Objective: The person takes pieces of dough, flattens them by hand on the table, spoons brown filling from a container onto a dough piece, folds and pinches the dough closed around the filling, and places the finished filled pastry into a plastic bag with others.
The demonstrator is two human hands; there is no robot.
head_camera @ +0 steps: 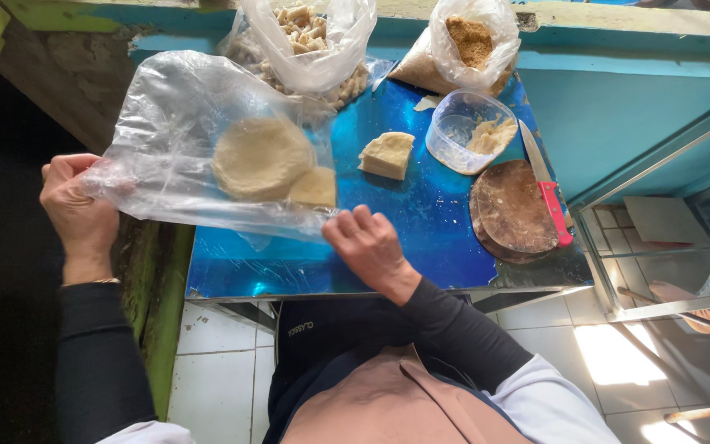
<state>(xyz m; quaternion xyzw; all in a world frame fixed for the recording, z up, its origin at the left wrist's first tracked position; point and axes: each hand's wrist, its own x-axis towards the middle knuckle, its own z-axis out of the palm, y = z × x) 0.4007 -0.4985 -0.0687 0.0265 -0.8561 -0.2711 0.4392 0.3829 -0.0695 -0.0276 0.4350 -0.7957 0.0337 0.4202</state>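
Observation:
My left hand [80, 205] grips the left edge of a large clear plastic bag [174, 107] and holds it stretched over the blue tabletop [421, 222]. Inside the bag lie a round pale flat disc [260, 156] and a smaller pale wedge [314, 187]. My right hand [367, 242] pinches the bag's lower right edge, fingers curled on the plastic. A loose pale wedge-shaped stack [388, 154] rests on the table just right of the bag.
A clear plastic tub [458, 123] with pale scraps, a round dark wooden board [515, 210] and a red-handled knife [548, 193] sit at the right. Two open bags stand at the back, one of pale chunks [310, 37], one of brown crumbs [470, 41]. White tiled floor lies below.

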